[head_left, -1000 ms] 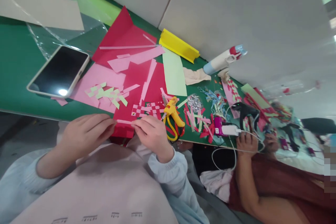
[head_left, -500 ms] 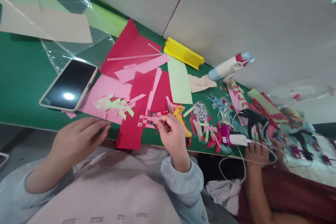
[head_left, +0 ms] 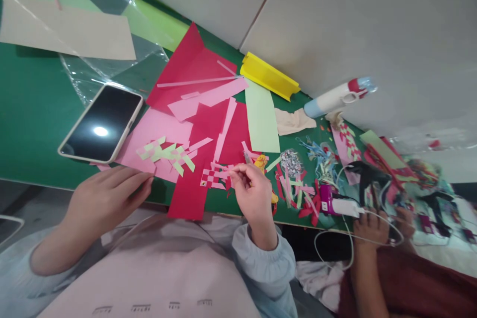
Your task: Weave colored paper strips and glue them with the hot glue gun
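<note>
My right hand pinches the end of a narrow pink paper strip between thumb and fingers. That strip joins a small woven piece of red and pink paper, which lies partly over the red paper sheet. Partly hidden behind the same hand is a yellow-orange tool, its kind unclear. My left hand hovers by the table's front edge, fingers stretched and slightly curved, nothing visible in it. Beyond it, a light green and pink woven paper piece rests on a pink sheet.
A phone lies at left beside clear plastic film. Further back are a yellow plastic channel and a bottle. Right of my hand are paper scraps, a purple box with a white plug, cables and another person's hand.
The view has shifted slightly, moving most things a little right in the picture. My right hand keeps its pinch on the strip. My left hand holds much the same pose.
</note>
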Tool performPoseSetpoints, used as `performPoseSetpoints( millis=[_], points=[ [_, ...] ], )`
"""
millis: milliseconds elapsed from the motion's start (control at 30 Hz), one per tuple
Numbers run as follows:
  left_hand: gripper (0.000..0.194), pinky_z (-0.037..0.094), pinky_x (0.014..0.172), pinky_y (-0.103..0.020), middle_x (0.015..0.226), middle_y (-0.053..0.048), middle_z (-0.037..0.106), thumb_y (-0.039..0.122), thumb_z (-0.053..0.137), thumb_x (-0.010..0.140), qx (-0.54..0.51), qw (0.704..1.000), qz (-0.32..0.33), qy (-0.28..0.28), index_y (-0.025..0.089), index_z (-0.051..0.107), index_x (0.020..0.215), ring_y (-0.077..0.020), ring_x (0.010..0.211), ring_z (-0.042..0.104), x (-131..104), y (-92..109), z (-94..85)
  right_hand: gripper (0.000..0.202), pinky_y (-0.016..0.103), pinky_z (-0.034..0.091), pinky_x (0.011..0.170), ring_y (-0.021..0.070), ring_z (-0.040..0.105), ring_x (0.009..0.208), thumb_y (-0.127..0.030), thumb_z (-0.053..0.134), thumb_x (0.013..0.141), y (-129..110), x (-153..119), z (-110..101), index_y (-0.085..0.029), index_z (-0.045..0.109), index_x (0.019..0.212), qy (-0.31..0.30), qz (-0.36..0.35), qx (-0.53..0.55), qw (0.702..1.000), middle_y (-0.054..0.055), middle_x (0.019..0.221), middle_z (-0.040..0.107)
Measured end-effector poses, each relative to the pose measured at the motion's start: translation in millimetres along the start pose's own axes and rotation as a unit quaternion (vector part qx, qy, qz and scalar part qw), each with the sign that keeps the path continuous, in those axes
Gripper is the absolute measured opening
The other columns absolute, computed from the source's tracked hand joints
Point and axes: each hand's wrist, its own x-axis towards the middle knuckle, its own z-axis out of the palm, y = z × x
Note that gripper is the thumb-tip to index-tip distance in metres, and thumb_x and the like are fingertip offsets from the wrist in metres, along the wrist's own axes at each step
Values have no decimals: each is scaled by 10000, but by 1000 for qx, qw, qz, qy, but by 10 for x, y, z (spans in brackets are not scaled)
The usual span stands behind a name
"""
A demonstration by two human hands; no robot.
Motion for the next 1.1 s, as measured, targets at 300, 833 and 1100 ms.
performPoseSetpoints(
  millis=[300,833,1100],
  points=[
    [30,501,605,-329,793,-23,737,217,614,925,8,1000,-3,-11,229,607,951,-197,666,659,-60,-73,16,119,282,464,618,162,591,658,-241,610,911,-2,16,61,-227,635,796,-24,38,-16,999,12,725,650],
    [220,551,839,-381,1024,-22,738,243,558,925,-51,998,-36,-10,253,632,1132,-208,930,675,20,-116,130,83,343,483,751,229,639,944,-291,413,1017,-273,631,563,-226,452,986,-169,52,-44,983,108,1105,630],
    [315,548,912,-482,1245,-78,695,330,445,985,-38,994,-60,-87,250,573,1262,-298,1132,648,105,-215,268,91,323,462,751,229,623,957,-289,392,1038,-235,632,608,-218,428,995,-179,62,-60,980,117,1122,609]
  ],
)
